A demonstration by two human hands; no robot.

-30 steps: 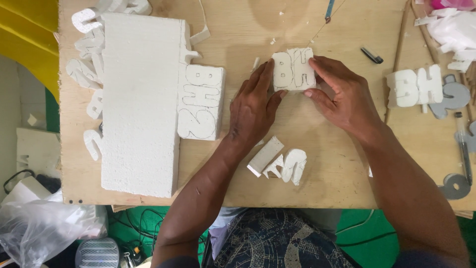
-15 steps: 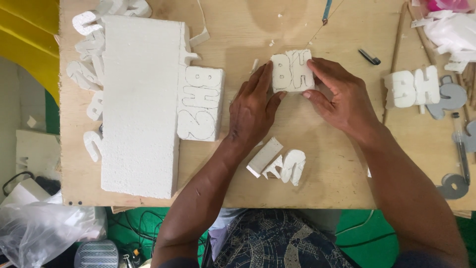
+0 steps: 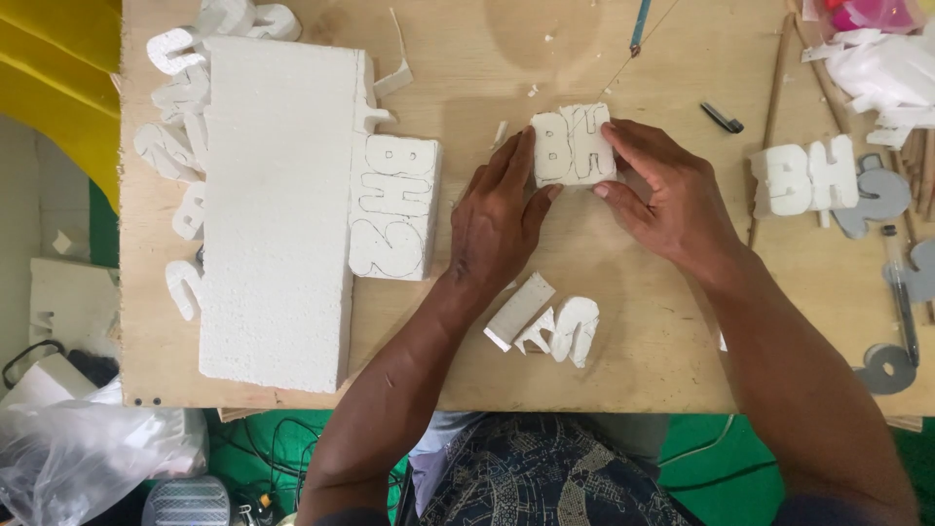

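Both hands close on a small white foam block (image 3: 573, 144) marked with outlined letters, a little above the centre of the frame on the plywood tabletop (image 3: 623, 321). Left hand (image 3: 499, 216) lies flat beside it, fingers (image 3: 516, 161) stretched along the block's left edge and thumb tucked under its lower corner, so it braces more than it grips. Right hand (image 3: 672, 200) pinches the block's right and lower edges between thumb and curled fingers, partly closed around it.

Judging by its grainy surface, the block is expanded foam: very light, stiff yet crumbly, easy to dent or snap where the drawn lines leave thin bridges. Holding it by the broad outer edges, as both hands do, looks safer than pressing the face.

Just below the hands lie cut foam scraps (image 3: 545, 326), one of them curved. To the left sits another lettered foam piece (image 3: 394, 205), touching a large foam slab (image 3: 278, 209), with loose cut-out letters (image 3: 180, 136) along the slab's far side. At the right edge stand finished white letters (image 3: 804, 175) beside grey ones (image 3: 881, 195), with a pen (image 3: 901, 292) below them.
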